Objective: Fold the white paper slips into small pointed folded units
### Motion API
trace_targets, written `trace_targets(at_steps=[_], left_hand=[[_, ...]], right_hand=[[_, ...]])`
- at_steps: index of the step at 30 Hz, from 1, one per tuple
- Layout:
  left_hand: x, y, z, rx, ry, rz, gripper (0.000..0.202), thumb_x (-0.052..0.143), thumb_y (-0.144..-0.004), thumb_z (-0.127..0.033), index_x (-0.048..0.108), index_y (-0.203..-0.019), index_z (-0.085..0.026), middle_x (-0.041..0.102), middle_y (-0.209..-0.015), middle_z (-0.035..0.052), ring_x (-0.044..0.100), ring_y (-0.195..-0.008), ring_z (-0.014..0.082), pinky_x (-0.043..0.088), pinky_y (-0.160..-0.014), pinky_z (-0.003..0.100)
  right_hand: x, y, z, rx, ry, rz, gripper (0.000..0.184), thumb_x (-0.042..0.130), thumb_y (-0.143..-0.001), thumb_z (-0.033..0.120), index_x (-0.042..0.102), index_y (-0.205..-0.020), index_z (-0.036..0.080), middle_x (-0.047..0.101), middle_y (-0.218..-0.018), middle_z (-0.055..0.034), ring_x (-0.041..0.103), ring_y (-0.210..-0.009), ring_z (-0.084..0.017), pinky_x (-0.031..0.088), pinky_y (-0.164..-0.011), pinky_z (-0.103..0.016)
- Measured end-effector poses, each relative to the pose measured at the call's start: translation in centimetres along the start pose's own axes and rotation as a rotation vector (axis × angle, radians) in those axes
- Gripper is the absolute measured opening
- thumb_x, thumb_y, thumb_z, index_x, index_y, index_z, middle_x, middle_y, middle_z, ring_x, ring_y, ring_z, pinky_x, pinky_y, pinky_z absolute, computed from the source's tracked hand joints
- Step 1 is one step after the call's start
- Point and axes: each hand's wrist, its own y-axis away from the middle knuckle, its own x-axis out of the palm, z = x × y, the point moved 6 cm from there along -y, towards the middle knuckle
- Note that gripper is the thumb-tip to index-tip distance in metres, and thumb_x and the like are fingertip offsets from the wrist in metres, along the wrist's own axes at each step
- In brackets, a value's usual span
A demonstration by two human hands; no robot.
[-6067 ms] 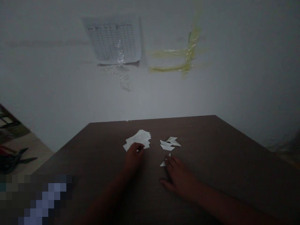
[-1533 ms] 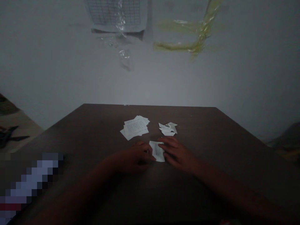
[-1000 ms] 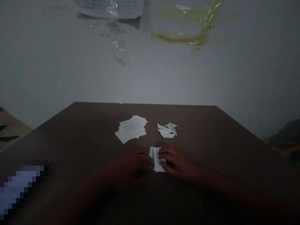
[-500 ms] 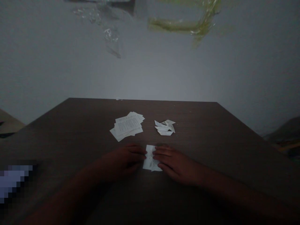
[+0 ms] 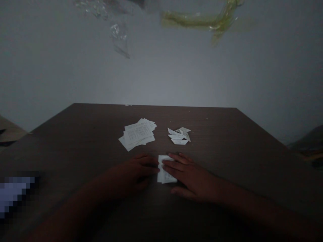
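A small white printed paper slip (image 5: 164, 174) lies on the dark brown table (image 5: 227, 161), partly folded along its length. My left hand (image 5: 135, 169) rests flat beside its left edge, fingertips touching the paper. My right hand (image 5: 189, 174) lies flat over the slip's right half, fingers stretched out and pressing it down. Farther back is a fanned stack of printed slips (image 5: 137, 133). To its right sits a small heap of folded paper pieces (image 5: 179, 135).
A pale wall (image 5: 161, 77) rises right behind the table's far edge, with yellowish tape strips (image 5: 202, 22) and clear plastic scraps (image 5: 118, 37) stuck on it. A blurred patch (image 5: 15, 195) covers the lower left corner.
Earlier my left hand was at the stack and my right on a folded piece. Since then a slip came to the front between both hands, and my right fingers have slid over it.
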Motion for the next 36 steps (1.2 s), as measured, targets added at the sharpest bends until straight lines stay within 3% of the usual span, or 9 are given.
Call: trace_targets(at_steps=[9,15,24,29,36], left_hand=[[0.0,0.1,0.0,-0.021,0.031,0.029,0.047,0.064,-0.094,0.001,0.083,-0.130,-0.024,0.076,-0.147,0.0073,0.072,-0.138,0.0293,0.058,-0.123,0.047],[-0.1,0.1,-0.1,-0.098,0.054,0.078,0.055,0.061,-0.091,0.003,0.081,-0.136,-0.023,0.073,-0.156,0.0077,0.068,-0.147,0.0288,0.052,-0.131,0.047],[-0.1,0.2,0.4,-0.088,0.040,0.065,0.056,0.064,-0.090,-0.002,0.081,-0.137,-0.028,0.069,-0.165,0.0063,0.066,-0.151,0.0306,0.051,-0.132,0.049],[-0.1,0.3,0.5,-0.077,0.019,0.006,0.067,0.065,-0.089,-0.001,0.076,-0.149,-0.029,0.070,-0.164,0.0077,0.070,-0.147,0.0326,0.055,-0.129,0.052],[0.0,0.0,0.0,-0.067,-0.017,-0.010,0.063,0.064,-0.086,0.006,0.081,-0.139,-0.024,0.075,-0.158,0.0082,0.071,-0.145,0.0334,0.056,-0.127,0.052]], right_hand=[[0.3,-0.4,0.3,0.013,0.042,0.018,0.084,0.063,-0.114,0.067,0.046,-0.178,0.016,0.045,-0.183,-0.0205,0.025,-0.177,-0.044,0.021,-0.142,-0.073],[0.3,-0.6,0.2,0.022,0.023,0.022,0.084,0.064,-0.113,0.069,0.045,-0.179,0.020,0.043,-0.185,-0.0169,0.023,-0.178,-0.043,0.020,-0.143,-0.073],[0.4,-0.9,0.4,0.017,0.018,-0.007,0.084,0.068,-0.112,0.067,0.047,-0.178,0.020,0.043,-0.185,-0.0170,0.022,-0.178,-0.044,0.017,-0.143,-0.075],[0.2,-1.0,0.5,0.016,-0.012,0.003,0.086,0.067,-0.111,0.068,0.045,-0.178,0.019,0.042,-0.185,-0.0194,0.022,-0.178,-0.045,0.018,-0.141,-0.079],[-0.6,-0.9,0.4,-0.026,0.000,-0.076,0.069,0.066,-0.115,0.053,0.053,-0.172,0.016,0.051,-0.180,-0.0200,0.029,-0.177,-0.040,0.020,-0.143,-0.071]])
